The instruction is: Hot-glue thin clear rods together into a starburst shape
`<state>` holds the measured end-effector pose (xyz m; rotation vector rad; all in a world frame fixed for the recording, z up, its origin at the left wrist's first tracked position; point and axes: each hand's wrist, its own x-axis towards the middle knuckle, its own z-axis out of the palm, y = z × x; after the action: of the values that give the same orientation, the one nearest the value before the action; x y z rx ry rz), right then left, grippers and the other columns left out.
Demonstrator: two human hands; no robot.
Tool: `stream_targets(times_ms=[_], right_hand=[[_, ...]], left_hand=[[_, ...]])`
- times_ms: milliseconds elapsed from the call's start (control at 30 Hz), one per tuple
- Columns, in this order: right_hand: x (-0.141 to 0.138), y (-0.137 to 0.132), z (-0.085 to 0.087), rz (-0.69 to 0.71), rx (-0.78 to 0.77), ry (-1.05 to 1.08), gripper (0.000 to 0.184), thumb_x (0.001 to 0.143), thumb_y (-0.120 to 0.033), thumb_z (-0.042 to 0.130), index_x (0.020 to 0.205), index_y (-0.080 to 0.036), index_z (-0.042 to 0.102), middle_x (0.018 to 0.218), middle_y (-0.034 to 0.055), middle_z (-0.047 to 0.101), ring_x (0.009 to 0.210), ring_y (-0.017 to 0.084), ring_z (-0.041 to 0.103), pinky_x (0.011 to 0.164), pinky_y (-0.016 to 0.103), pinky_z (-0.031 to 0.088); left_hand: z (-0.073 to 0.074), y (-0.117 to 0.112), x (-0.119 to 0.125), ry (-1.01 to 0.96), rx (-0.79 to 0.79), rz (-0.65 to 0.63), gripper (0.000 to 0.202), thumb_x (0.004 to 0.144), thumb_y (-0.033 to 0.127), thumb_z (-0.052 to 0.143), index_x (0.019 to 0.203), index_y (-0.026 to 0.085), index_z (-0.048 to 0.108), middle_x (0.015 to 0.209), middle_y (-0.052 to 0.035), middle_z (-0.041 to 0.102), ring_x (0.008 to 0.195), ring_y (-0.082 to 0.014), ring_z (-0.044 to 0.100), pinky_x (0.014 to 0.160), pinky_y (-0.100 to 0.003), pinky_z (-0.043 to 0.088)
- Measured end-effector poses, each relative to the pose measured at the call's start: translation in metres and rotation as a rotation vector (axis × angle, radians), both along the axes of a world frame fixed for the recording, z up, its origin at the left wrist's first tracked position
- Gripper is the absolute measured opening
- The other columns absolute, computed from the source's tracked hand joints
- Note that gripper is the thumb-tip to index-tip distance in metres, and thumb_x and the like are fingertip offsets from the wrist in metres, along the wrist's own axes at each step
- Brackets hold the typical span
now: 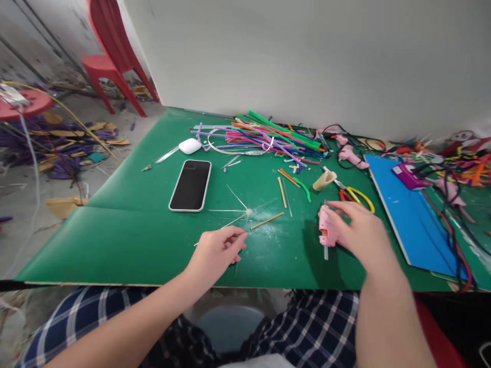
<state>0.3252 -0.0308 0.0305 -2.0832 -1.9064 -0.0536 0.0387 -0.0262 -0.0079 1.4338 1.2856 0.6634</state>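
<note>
Positioning the Glue Gun Beside the Spoked Assembly

The right hand (pixel 356 230) is clamped on the pink glue gun (pixel 327 225), at the right of the near half of the green table (pixel 126 245). Its thumb and forefinger lie close to the nozzle. The nozzle points to the far side; a translucent glue stick (pixel 326 252) projects from the near end.

The left hand (pixel 218 250) is near the table's middle, with thumb and fingertips brought together. Whether a thin rod is pinched between them cannot be told.

The spoked assembly (pixel 248 211), thin white rods radiating from a central hub, lies flat on the table, just beyond the left fingertips. One tan stick (pixel 267 221) lies just right of the hub; a second tan stick (pixel 282 192) lies farther away, beside a thin white rod (pixel 287 198).

Beyond the glue gun are a beige tube (pixel 322 182) and a hand tool (pixel 360 198) with red and yellow handles. A green stem (pixel 304 190) lies left of the tube.

A phone (pixel 191 185) lies left of the assembly, and a white case (pixel 190 146) beyond it. A bundle of coloured stems (pixel 268 135) occupies the far edge. A blue board (pixel 410 220) lies at the right.
</note>
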Motion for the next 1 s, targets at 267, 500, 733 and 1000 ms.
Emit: stream_targets(times_ms=[267,500,733,1000], right_hand=[[-0.06,0.09,-0.029,-0.017,-0.282,-0.214,0.027,0.084,-0.026,0.042,0.087,-0.016,0.066,0.088,0.0091,0.066,0.082,0.019,0.06,0.068,0.027,0.042],[-0.064,0.096,-0.031,-0.093,-0.318,-0.292,0.027,0.084,-0.023,0.04,0.087,-0.013,0.065,0.092,0.013,0.064,0.083,0.022,0.061,0.069,0.029,0.043],[-0.072,0.098,-0.028,-0.1,-0.327,-0.296,0.027,0.085,-0.024,0.04,0.088,-0.014,0.065,0.089,0.0121,0.065,0.085,0.022,0.061,0.071,0.028,0.044],[-0.074,0.104,-0.025,-0.116,-0.36,-0.3,0.022,0.084,-0.013,0.043,0.093,-0.011,0.063,0.095,0.0156,0.064,0.093,0.023,0.06,0.075,0.03,0.043]], left_hand=[[-0.002,0.004,-0.003,-0.001,0.042,0.015,0.026,0.078,0.039,0.049,0.08,0.017,0.063,0.066,-0.0012,0.063,0.047,-0.0109,0.058,0.047,-0.022,0.049],[-0.004,0.009,-0.006,-0.003,0.047,0.013,0.028,0.078,0.04,0.047,0.081,0.017,0.063,0.068,-0.0023,0.065,0.046,-0.0119,0.059,0.045,-0.022,0.048],[0.0,0.006,-0.009,0.079,0.101,0.002,0.03,0.08,0.04,0.044,0.082,0.019,0.065,0.07,-0.0017,0.066,0.048,-0.0123,0.061,0.043,-0.02,0.047],[0.012,0.002,-0.02,0.152,0.246,0.097,0.031,0.082,0.042,0.045,0.076,0.018,0.064,0.063,-0.0002,0.065,0.046,-0.0113,0.061,0.042,-0.017,0.044]])
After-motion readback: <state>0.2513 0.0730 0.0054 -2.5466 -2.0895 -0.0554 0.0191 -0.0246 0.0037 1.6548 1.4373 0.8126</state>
